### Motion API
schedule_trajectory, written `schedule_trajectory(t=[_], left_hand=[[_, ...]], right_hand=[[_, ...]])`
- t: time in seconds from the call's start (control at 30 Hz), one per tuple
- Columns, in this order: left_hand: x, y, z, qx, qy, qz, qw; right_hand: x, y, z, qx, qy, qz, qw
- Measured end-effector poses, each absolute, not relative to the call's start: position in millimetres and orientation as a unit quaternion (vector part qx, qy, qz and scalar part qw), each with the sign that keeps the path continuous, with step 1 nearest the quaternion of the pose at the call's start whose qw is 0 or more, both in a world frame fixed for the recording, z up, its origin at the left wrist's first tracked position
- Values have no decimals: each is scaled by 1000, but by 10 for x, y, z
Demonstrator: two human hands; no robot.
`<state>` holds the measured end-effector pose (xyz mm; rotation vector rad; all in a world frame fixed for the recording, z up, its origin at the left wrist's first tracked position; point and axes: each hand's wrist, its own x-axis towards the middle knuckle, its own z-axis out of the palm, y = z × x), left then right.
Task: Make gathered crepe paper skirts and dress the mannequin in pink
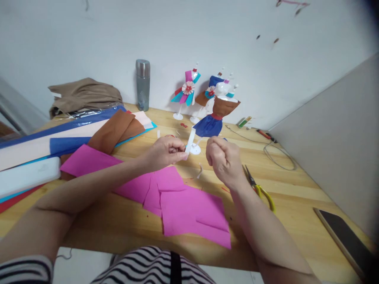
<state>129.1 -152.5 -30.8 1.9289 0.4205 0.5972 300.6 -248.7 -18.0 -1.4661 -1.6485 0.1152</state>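
Note:
My left hand (167, 150) is closed, pinching a narrow white strip (190, 141) that points up and away from its fingertips. To its right, my right hand (223, 157) is curled into a fist; whatever its fingers hold, if anything, is hidden. Just beyond the hands stands a small white mannequin with a brown top (224, 107) and a blue skirt (209, 125). Its round white base (194, 148) shows between my hands. Magenta sheets (192, 211) lie on the wooden table (118, 232) nearer to me.
Two more dressed mannequins (188, 88) and a grey flask (143, 85) stand by the wall. Coloured sheets (74, 132), brown cloth (85, 94) and a white case (29, 175) are at left. Yellow-handled scissors (262, 191), a cable (278, 157) and a phone (343, 236) lie right.

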Motion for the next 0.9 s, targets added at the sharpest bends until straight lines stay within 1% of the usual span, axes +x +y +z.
schedule_trajectory(t=[0.1,0.17,0.2,0.3,0.37,0.47,0.57,0.67,0.73,0.8,0.9], left_hand=[[1277,-1495,-268,868,124,269,398],[1254,-1480,-223,894,92,255,357],[1240,-1473,-200,898,83,240,359],[1202,-1443,-150,889,81,160,422],[1191,-1410,-143,878,85,124,454],[1194,-1340,-175,865,101,115,478],[1195,-1265,-225,832,139,92,529],[1187,-1222,-244,836,155,101,517],[1184,-1222,-235,863,133,125,470],[1184,-1243,-219,892,100,153,414],[1185,-1293,-206,920,66,173,347]], right_hand=[[3101,-2496,-120,-578,-664,-27,474],[3156,-2492,-78,-543,-699,-50,462],[3181,-2486,-63,-524,-725,-33,445],[3250,-2455,-63,-494,-768,92,397],[3288,-2426,-93,-497,-756,155,397],[3342,-2380,-153,-502,-736,215,401],[3375,-2348,-212,-485,-726,302,383],[3319,-2339,-262,-484,-681,377,400],[3208,-2344,-280,-495,-652,373,437],[3059,-2353,-285,-504,-651,318,470],[2868,-2376,-280,-514,-672,245,474]])
